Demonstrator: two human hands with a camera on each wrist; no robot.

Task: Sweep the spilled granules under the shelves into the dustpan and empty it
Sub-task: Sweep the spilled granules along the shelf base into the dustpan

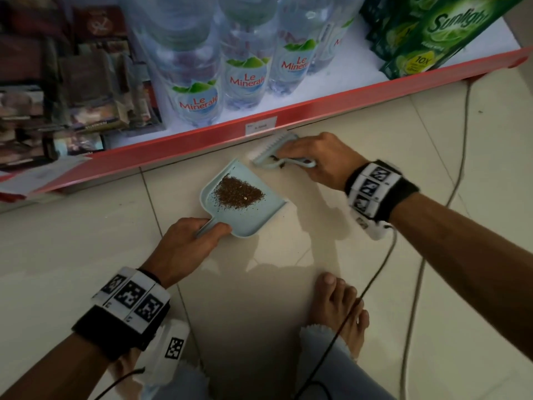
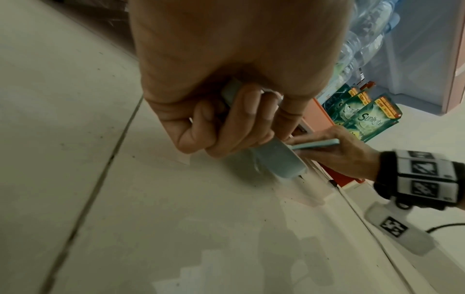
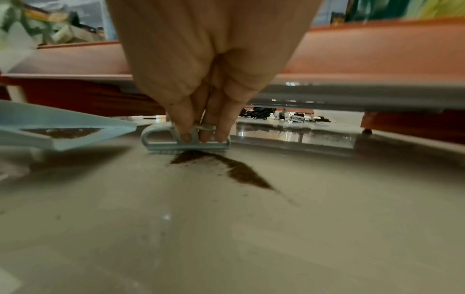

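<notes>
The dustpan (image 1: 245, 202), gripped by the left hand (image 1: 187, 243), already holds many granules (image 1: 238, 193); the right hand (image 1: 314, 157) grips the brush (image 1: 274, 148) near the shelf (image 1: 202, 140), some granules remain, emptying is not done

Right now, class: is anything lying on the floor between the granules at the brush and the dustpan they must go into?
Nothing visible does. The granule streak lies on bare tile at the brush in the right hand; the dustpan, held by the left hand, sits just to its left across open floor.
</notes>
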